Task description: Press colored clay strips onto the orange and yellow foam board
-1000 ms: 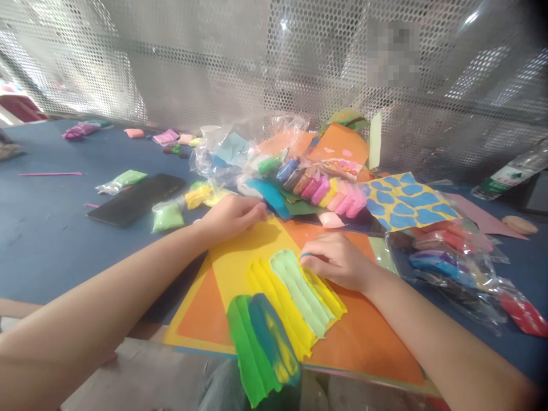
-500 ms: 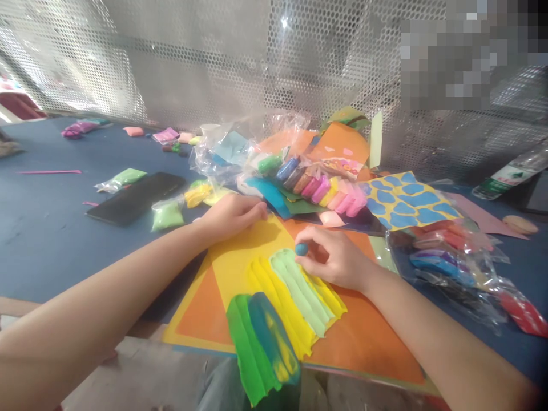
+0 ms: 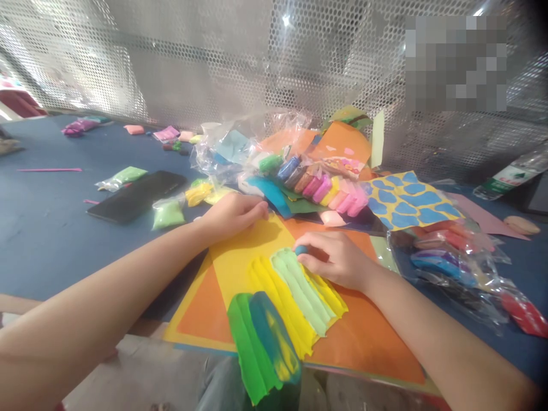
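Observation:
My right hand (image 3: 336, 258) pinches a small dark blue clay ball (image 3: 301, 250) between thumb and fingertips, just above the upper end of a pale green clay strip (image 3: 299, 291). That strip lies in ridged yellow clay (image 3: 274, 302) on an orange and yellow sheet (image 3: 363, 328). Green clay (image 3: 252, 354) and a blue clay piece streaked with yellow (image 3: 276, 337) adjoin it at lower left and overhang the sheet's front edge. My left hand (image 3: 233, 216) rests on the yellow top part of the sheet, fingers loosely extended and pointing right, holding nothing visible.
Behind the sheet lies a pile of clay packets (image 3: 327, 191), plastic wrap and coloured paper. A black phone (image 3: 137, 197) and a light green clay packet (image 3: 168, 213) are at left. At right are a blue-patterned yellow sheet (image 3: 413, 200), bagged clay (image 3: 449, 257) and a bottle (image 3: 511, 174).
The blue ball sits slightly deeper in my right fingers, less of it showing. My left hand stays in place, and the clay pieces have not visibly moved.

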`<state>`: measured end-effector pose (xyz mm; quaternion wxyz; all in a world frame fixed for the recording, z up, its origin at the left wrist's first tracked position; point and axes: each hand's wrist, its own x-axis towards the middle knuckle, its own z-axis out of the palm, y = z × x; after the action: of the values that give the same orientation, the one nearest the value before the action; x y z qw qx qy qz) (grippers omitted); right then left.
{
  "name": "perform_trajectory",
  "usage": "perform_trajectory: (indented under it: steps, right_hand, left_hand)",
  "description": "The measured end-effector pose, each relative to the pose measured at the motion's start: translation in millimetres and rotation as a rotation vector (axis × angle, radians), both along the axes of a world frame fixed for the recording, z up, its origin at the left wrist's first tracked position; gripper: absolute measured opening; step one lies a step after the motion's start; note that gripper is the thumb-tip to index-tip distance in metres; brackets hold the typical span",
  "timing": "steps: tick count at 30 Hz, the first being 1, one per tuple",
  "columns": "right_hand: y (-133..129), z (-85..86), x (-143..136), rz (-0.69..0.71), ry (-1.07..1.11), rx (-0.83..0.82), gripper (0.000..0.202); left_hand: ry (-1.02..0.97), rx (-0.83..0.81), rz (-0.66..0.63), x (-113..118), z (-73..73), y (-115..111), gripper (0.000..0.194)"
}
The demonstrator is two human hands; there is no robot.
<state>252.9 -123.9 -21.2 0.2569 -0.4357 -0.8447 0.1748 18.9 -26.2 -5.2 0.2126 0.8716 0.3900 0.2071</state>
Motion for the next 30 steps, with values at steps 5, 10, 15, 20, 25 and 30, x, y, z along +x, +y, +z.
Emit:
perform_trajectory:
  steps: [5, 10, 15, 20, 25, 30]
  right_hand:
    - [-1, -1.1, -1, -0.011, 0.012, 0.025, 0.015]
    - [0, -1.0, -1, -0.001, 0.000, 0.059, 0.015]
    - [1, 0.4, 0, 0.086, 0.003, 0.103, 0.023]
    - [-1, -0.6, -2, 0.083, 0.011, 0.164, 0.019]
    - [-2, -4.0, -7, 0.057, 0.000, 0.344, 0.026]
    - [-10, -0.3, -15, 0.075, 0.022, 0.354, 0.030]
  left_hand:
    - [0.002, 0.002, -0.006, 0, -0.4, 0, 0.041]
    - [0.012, -0.001, -0.007, 0, -0.6, 0, 0.043]
    - [0.016, 0.009, -0.016, -1, 0.5, 0, 0.043]
    - [0.010, -0.001, -0.018, 0, 0.0, 0, 0.042]
    - [0.005, -0.011, -0.005, 1, -0.3, -1, 0.042]
    - [-0.020, 0.008, -0.017, 3, -4.4, 1, 0.043]
